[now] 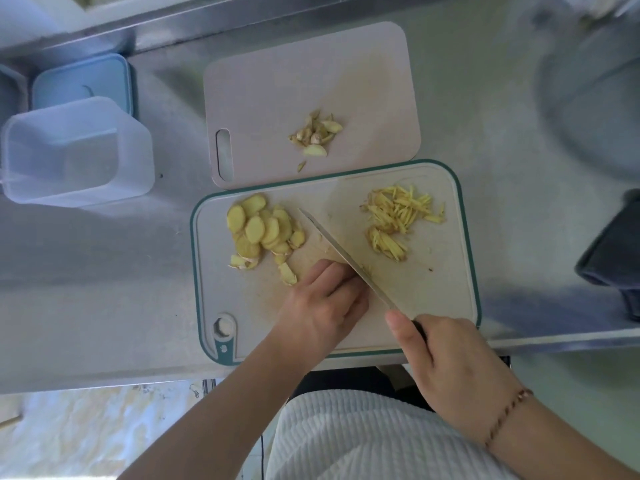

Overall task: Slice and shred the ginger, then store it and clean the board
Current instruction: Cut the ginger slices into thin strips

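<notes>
A steel worktop [104,271] fills the view, with a sink basin [595,98] far out past the right hand. Under both hands lies the green-rimmed cutting board [450,289]; beyond it, away from the person, sits a plain pale cutting board [277,81] bearing a small heap of ginger trimmings [317,133]. Well off to the left of the left hand stand a clear plastic container [76,150] and, behind it, a blue lid [83,81].

On the green-rimmed board, the ginger slices [263,230] lie in an overlapping pile just ahead of the left hand, and the ginger shreds [398,216] are spread ahead of the right hand, on the far side of the blade.

The knife [349,258] slants across the board, tip up-left near the slices. The right hand [450,368] grips its handle, fingers wrapped round it and the thumb along the handle towards the blade. The left hand [325,296] is curled, knuckles touching the flat of the blade, apparently pinning ginger beneath; what it holds is hidden.

Shredding looks partway done. The risk is the fingertips: with the blade this close, a slippery slice shifting under the curled fingers could bring the edge onto them. Pushed-aside shreds could also scatter off the board's right edge.
</notes>
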The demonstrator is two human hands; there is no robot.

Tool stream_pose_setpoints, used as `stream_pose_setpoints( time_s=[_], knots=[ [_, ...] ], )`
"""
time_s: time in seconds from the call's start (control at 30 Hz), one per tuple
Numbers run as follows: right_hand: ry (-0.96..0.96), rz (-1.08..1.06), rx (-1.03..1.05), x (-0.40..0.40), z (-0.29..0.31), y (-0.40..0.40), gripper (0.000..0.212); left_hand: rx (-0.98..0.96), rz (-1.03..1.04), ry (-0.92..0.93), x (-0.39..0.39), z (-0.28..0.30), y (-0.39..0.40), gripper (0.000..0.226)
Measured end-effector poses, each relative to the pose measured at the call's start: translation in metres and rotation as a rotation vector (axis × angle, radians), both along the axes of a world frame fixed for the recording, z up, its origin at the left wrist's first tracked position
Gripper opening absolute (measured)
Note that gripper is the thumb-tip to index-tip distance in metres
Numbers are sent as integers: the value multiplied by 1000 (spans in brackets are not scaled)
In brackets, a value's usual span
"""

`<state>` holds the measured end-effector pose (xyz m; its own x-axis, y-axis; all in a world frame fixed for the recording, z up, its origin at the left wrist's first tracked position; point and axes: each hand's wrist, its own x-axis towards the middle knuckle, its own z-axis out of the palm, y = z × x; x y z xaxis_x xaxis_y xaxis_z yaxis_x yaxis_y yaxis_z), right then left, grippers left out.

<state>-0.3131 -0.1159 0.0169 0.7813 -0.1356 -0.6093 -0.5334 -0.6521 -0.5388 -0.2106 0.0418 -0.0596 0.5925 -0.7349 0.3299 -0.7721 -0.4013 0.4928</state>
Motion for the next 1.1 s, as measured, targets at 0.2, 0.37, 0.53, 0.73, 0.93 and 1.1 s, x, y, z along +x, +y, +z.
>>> stream_pose_setpoints(
  time_s=[0.2,0.37,0.53,0.73,0.93,1.1],
  knots=[
    [26,7,20,-1,0,0,70,10,-14,-9,0,-1,1,4],
    [-26,-6,4,15,-11,5,69,10,0,13,2,0,0,4],
    [1,-15,25,-2,-1,3,73,-5,27,52,2,1,0,6],
    [9,-1,27,9,-5,3,71,-2,-1,46,3,1,-1,4],
    [-13,-17,49,12,-2,3,69,-2,13,51,5,1,2,5],
    [5,-33,67,0,0,1,69,-27,0,35,5,1,3,13]
  ],
)
